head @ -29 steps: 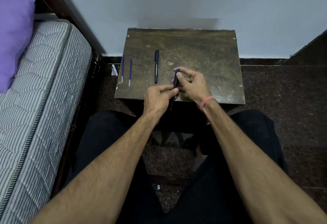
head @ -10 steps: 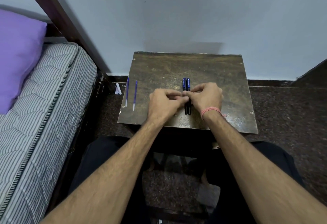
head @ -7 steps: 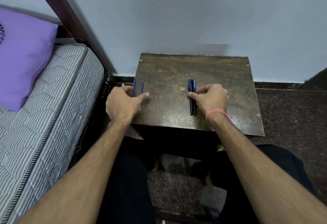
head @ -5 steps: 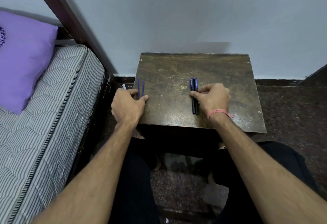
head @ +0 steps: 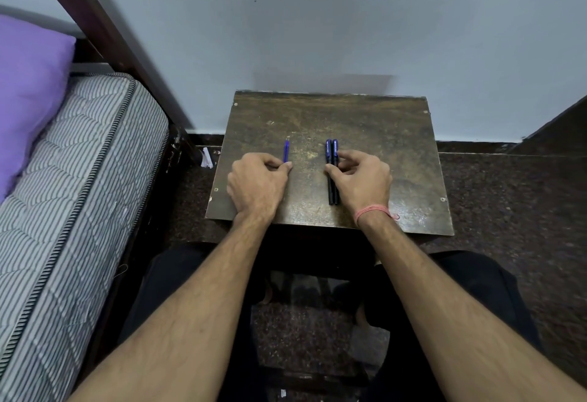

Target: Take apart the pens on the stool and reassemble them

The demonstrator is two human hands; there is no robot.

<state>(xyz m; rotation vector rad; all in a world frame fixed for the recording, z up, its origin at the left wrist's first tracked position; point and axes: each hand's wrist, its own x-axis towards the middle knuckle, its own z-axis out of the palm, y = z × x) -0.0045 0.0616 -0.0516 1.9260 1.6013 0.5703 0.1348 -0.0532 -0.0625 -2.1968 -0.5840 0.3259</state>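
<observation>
Scuffed dark wooden stool, squarish top with worn, scratched varnish and small screws at the corners, pushed up against a plain pale wall. Speckled dark stone floor around it. Off past the left hand: striped quilted mattress, purple pillow, dark wooden bed post leaning across the corner. Little scrap of white paper on the floor between bed and stool.

Left hand curled, pinching thin blue refills between thumb and forefinger; only one slim plastic stick clearly visible poking out past the fingertips, pointing away toward the wall. Can't tell if a second one is tucked in the fist.

Right hand loosely curled, thumb and fingertips resting on the two pen barrels just to its left. Barrels dark, smooth plastic, lying flat on the stool, touching side by side, parallel, long axis running straight from near edge toward the wall. Blue-labelled ends at the far side. Pinkish thread band on the right wrist.
</observation>
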